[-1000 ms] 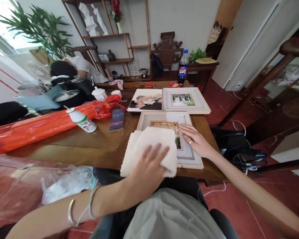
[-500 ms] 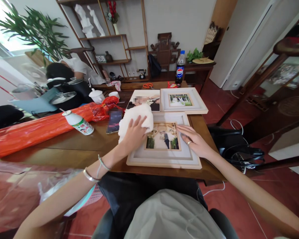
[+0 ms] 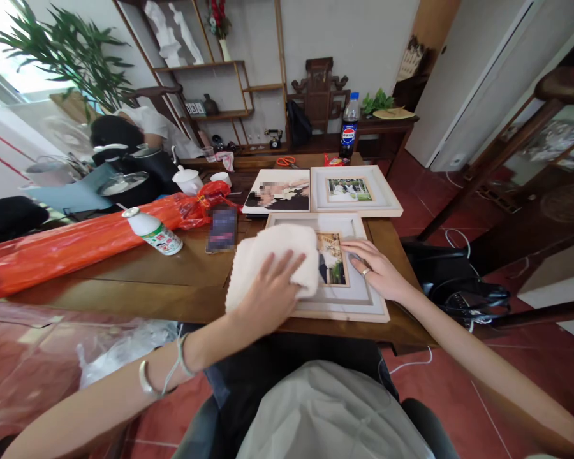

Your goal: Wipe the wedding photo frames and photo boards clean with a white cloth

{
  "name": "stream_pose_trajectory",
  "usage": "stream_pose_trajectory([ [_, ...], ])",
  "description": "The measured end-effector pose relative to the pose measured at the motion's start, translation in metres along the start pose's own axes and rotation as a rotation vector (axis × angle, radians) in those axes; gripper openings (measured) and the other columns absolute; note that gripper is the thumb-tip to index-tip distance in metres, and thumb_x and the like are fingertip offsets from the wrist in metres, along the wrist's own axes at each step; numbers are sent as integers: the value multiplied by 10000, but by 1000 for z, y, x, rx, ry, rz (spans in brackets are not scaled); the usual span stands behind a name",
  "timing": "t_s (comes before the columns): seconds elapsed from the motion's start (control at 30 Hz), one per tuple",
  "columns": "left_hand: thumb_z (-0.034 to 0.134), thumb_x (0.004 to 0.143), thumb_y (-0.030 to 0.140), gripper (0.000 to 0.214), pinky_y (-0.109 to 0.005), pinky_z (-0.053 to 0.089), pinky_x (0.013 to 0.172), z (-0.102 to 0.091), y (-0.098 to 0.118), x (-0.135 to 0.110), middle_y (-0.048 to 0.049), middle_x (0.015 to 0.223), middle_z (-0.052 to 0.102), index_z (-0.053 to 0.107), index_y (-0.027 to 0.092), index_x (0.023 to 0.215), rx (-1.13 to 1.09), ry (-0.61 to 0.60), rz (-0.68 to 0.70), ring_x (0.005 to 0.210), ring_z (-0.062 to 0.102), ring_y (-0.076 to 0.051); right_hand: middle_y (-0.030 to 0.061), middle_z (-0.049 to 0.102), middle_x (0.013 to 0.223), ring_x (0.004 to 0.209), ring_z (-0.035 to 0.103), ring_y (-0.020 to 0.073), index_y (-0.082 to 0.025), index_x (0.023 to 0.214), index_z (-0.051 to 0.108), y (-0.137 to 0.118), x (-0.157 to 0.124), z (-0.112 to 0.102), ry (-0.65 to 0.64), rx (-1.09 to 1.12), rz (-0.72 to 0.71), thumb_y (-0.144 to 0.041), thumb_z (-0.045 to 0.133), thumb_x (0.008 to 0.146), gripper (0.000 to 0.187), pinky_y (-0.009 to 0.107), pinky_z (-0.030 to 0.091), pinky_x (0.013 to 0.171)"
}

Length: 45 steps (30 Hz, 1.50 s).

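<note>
A light wooden picture frame point(image 3: 358, 305) with a photo lies flat at the near edge of the brown table point(image 3: 172, 268). My left hand point(image 3: 265, 296) presses a white cloth point(image 3: 272, 258) flat onto the frame's left half, fingers spread over the cloth. My right hand point(image 3: 375, 271), wearing a ring, rests flat and open on the frame's right side, holding it still. Part of the photo point(image 3: 332, 258) shows between the cloth and my right hand.
Behind lie a second framed photo point(image 3: 354, 190) and an unframed print point(image 3: 280, 192). A phone point(image 3: 222, 228), a white bottle point(image 3: 153, 231) and a long orange plastic bag point(image 3: 76, 239) lie to the left. A cola bottle point(image 3: 348, 134) and scissors point(image 3: 286, 161) stand at the back. Another person point(image 3: 134, 127) sits far left. A black bag point(image 3: 459, 280) lies on the floor at right.
My left hand swept the cloth from the frame's near part up to its far left corner, then back down over the left half. My right hand stayed put.
</note>
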State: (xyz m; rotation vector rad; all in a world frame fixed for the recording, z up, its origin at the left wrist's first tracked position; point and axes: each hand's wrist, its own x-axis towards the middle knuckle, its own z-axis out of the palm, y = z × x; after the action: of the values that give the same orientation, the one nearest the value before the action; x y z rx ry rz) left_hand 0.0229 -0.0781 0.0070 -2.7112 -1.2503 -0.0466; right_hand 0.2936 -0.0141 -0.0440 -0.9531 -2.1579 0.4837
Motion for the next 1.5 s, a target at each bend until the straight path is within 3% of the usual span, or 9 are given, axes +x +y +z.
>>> stream_pose_trajectory([
  [0.13,471,860,202,277,-557,266,1089,18,-59,33,-68,1519,275,689,194,1031,53,135,-228,1402,213,-334,57,545,1283,1241,446,236,-312,1286,519,2,-1,1,1,3,-10,-222,403,934,381,524,363,1047],
  [0.27,376,908,214,350,-506,257,1105,23,-92,57,-135,1526,234,640,109,1113,42,121,-163,1418,164,-307,61,543,1288,1242,444,239,-306,1287,519,2,-2,1,7,8,-1,-223,405,934,380,531,352,1054],
  [0.43,462,872,188,285,-499,227,1118,12,-58,49,-134,1501,301,691,143,1036,62,-9,34,1397,233,-318,54,549,1285,1234,453,242,-315,1289,517,1,-1,1,3,13,7,-224,412,931,383,536,355,1049],
  [0.6,533,828,162,235,-515,294,1079,-16,2,2,-142,1485,332,715,165,977,36,-168,122,1373,279,-351,59,548,1281,1240,443,231,-299,1274,527,-1,-1,1,6,8,2,-209,417,928,374,513,358,1051],
  [0.73,559,840,234,208,-489,308,1081,-30,27,-29,-95,1505,308,709,223,984,-89,-126,197,1368,302,-328,61,552,1276,1237,448,230,-290,1264,536,-1,0,2,14,6,3,-197,413,922,375,511,359,1051],
  [0.83,541,858,252,206,-466,282,1107,-25,22,-28,-77,1521,272,697,217,988,-122,-79,173,1381,284,-300,65,549,1280,1239,448,227,-281,1260,539,1,0,2,10,-2,-2,-184,414,915,380,509,354,1056],
  [1.07,387,926,217,311,-465,277,1111,2,-45,20,-102,1515,276,625,157,1117,-36,-14,-124,1402,244,-255,69,527,1312,1255,436,220,-280,1293,512,9,0,0,-23,8,-7,-150,391,906,426,508,340,1068],
  [1.17,376,932,217,314,-487,254,1116,9,-57,28,-97,1523,259,631,149,1101,-30,13,-119,1411,215,-261,68,532,1312,1256,439,223,-282,1288,522,9,0,0,-13,20,4,-150,395,900,429,511,333,1072],
  [1.5,567,847,244,185,-556,235,1100,-9,19,-24,-94,1520,271,711,205,956,-112,-52,117,1386,249,-344,35,529,1344,1296,417,212,-298,1232,576,10,4,-2,-18,115,122,-135,433,841,447,502,281,1107],
])
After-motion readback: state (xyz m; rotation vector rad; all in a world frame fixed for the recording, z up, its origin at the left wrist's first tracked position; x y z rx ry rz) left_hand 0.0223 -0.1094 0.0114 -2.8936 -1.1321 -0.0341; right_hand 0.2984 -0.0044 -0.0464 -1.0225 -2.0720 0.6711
